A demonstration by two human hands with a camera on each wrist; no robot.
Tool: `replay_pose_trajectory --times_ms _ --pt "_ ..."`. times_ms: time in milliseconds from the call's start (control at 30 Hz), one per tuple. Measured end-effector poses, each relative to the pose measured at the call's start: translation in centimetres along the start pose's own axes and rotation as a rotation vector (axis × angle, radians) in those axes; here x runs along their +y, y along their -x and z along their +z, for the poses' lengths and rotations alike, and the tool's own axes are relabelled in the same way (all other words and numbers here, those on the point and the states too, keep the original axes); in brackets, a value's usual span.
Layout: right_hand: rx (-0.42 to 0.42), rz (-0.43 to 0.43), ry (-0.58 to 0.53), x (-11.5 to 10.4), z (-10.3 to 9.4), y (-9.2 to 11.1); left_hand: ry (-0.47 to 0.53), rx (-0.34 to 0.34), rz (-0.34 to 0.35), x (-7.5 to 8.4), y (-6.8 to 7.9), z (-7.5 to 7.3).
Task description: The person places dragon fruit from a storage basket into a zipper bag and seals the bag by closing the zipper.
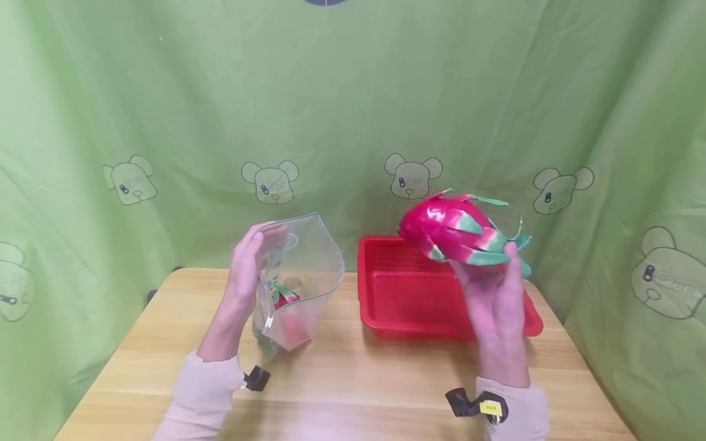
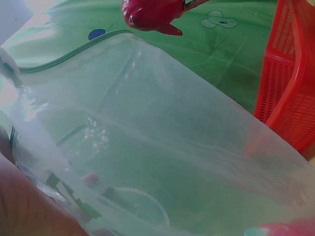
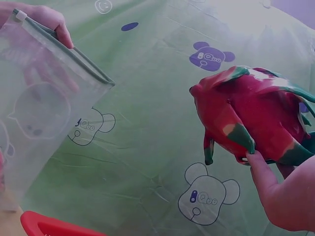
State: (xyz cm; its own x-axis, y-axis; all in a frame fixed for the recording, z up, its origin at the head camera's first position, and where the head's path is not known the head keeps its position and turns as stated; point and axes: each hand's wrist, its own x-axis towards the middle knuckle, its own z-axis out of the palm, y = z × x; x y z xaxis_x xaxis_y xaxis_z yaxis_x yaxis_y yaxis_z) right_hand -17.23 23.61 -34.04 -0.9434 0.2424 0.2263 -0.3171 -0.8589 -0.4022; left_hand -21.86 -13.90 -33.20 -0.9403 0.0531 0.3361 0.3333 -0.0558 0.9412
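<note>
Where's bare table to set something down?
Bare wood shows on the table between the sleeves, and left of the left sleeve. A narrower strip separates clear bag and red basket. It's crowded at the bag, held by the left hand, and at the basket, overlapped by the right hand holding dragon fruit.

Magenta fruit [image 1: 453,228], bagged fruit [image 1: 294,324] seemingly pink

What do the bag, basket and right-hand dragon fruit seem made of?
Bag: likely thin plastic film, see-through and creased. Basket: probably rigid plastic, evenly red with perforated walls. Dragon fruit: glossy with bright highlights, possibly artificial plastic or foam, but unconfirmed.
</note>
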Motion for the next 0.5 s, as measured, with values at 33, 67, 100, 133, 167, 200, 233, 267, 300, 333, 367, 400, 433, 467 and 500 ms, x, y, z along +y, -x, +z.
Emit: replay_pose_trajectory --times_ms 33,67,100,133,167,200,233,267,300,333,367,400,433,467,500 --pt "-0.007 -0.014 0.030 0.1 0.1 0.0 -0.001 0.000 -0.003 0.0 0.0 0.0" --pt "-0.016 -0.028 0.064 0.2 0.1 0.0 -0.002 0.000 -0.005 0.0 0.0 0.0" --pt "-0.022 -0.040 0.093 0.3 0.2 0.0 -0.002 0.000 -0.007 0.0 0.1 0.0" --pt "-0.029 -0.056 0.128 0.4 0.3 -0.1 -0.002 0.000 -0.009 0.0 0.1 0.0" --pt "-0.038 -0.072 0.160 0.5 0.4 -0.1 -0.002 0.001 -0.011 0.0 0.1 0.0" --pt "-0.041 -0.084 0.178 0.5 0.5 -0.1 -0.002 0.001 -0.012 0.0 0.1 0.0" --pt "-0.041 -0.093 0.189 0.6 0.6 -0.1 -0.002 0.001 -0.012 0.0 0.1 0.0" --pt "-0.044 -0.104 0.203 0.6 0.7 -0.1 -0.001 0.000 -0.011 0.0 0.1 0.0" --pt "-0.046 -0.113 0.209 0.7 0.8 -0.2 -0.001 -0.001 -0.010 0.0 0.1 0.0" --pt "-0.047 -0.123 0.216 0.7 1.0 -0.2 0.000 0.000 -0.008 0.0 0.0 0.0" --pt "-0.046 -0.128 0.219 0.8 1.1 -0.2 0.001 0.001 -0.007 0.0 0.0 0.0" --pt "-0.041 -0.132 0.224 0.9 1.3 -0.1 0.001 0.001 -0.004 0.0 0.0 0.1" --pt "-0.041 -0.134 0.226 0.9 1.4 -0.1 0.002 0.000 -0.001 -0.1 -0.1 0.1" --pt "-0.041 -0.137 0.231 1.0 1.6 -0.1 0.003 0.001 0.000 -0.1 -0.1 0.1" --pt "-0.039 -0.135 0.229 1.0 1.7 -0.1 0.003 0.002 0.002 -0.1 -0.1 0.1"
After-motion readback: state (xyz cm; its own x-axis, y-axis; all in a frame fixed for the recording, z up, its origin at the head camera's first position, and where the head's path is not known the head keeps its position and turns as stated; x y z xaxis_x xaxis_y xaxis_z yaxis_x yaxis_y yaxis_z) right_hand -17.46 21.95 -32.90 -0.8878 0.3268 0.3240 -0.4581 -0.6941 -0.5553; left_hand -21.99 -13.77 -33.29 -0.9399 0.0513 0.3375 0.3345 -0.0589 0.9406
